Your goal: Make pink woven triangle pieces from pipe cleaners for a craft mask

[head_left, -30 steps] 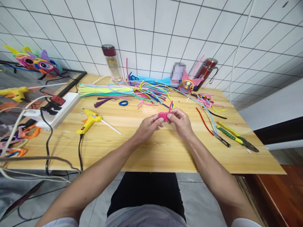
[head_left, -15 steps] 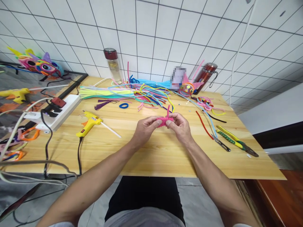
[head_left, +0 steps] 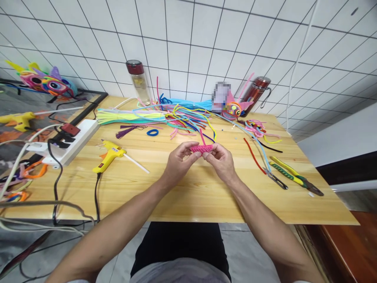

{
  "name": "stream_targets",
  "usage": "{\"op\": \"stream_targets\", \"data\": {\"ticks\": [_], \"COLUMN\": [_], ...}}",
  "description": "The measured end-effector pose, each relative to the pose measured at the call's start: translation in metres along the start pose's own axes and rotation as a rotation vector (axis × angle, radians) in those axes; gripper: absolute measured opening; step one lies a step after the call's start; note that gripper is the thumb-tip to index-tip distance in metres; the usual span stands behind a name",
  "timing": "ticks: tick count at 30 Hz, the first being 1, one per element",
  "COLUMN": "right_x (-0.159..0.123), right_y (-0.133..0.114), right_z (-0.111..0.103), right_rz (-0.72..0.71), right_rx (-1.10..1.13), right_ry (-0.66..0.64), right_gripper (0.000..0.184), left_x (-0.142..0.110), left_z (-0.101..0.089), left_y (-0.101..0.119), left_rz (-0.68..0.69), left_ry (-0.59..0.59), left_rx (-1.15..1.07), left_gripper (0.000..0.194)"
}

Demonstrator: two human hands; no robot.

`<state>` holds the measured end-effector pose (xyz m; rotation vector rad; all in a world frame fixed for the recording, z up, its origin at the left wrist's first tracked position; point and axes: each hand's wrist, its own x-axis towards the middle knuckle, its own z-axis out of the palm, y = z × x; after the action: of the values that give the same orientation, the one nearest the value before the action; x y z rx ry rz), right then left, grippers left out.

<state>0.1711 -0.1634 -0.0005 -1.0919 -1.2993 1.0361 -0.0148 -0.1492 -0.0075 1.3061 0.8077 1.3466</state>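
Note:
Between both hands I hold a pink coiled pipe cleaner piece (head_left: 202, 148), with one straight end sticking up from it. My left hand (head_left: 183, 159) pinches its left side, thumb along the lower edge. On the right side, my right hand (head_left: 219, 159) grips it between thumb and fingers. The thumb tips nearly meet under the piece. Beyond the hands lies a heap of coloured pipe cleaners (head_left: 132, 116). A small blue ring of pipe cleaner (head_left: 152, 133) and a purple tassel (head_left: 128, 131) rest at its near side.
On the left are a yellow glue gun (head_left: 108, 156) and a white power strip (head_left: 75, 142) with cables. Thread snips (head_left: 276, 179) and pliers (head_left: 297, 177) lie at right. A glass bottle (head_left: 139, 83) and a red flask (head_left: 255, 95) stand by the wall, near a colourful fish-like figure (head_left: 232, 110).
The pink piece has turned in my fingers, showing more of its ribbed side, and its upright end now leans left. My thumbs have shifted down to its lower edge.

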Motion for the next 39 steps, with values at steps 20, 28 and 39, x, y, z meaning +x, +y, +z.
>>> {"op": "stream_targets", "data": {"ticks": [20, 28, 39], "right_x": [-0.001, -0.005, -0.006], "right_y": [-0.002, -0.003, -0.007], "right_z": [0.011, 0.011, 0.012], "right_rz": [0.075, 0.059, -0.020], "right_rx": [-0.004, -0.087, -0.187], "right_ry": [-0.112, -0.021, 0.017], "right_gripper": [0.057, 0.048, 0.039], "left_x": [0.006, 0.010, 0.011], "left_z": [0.004, 0.000, -0.003], "left_y": [-0.001, -0.006, -0.013], "left_rz": [-0.074, -0.190, -0.279], "left_ry": [0.011, -0.082, -0.115], "left_rx": [-0.159, -0.223, -0.264], "left_gripper": [0.046, 0.056, 0.058]}}
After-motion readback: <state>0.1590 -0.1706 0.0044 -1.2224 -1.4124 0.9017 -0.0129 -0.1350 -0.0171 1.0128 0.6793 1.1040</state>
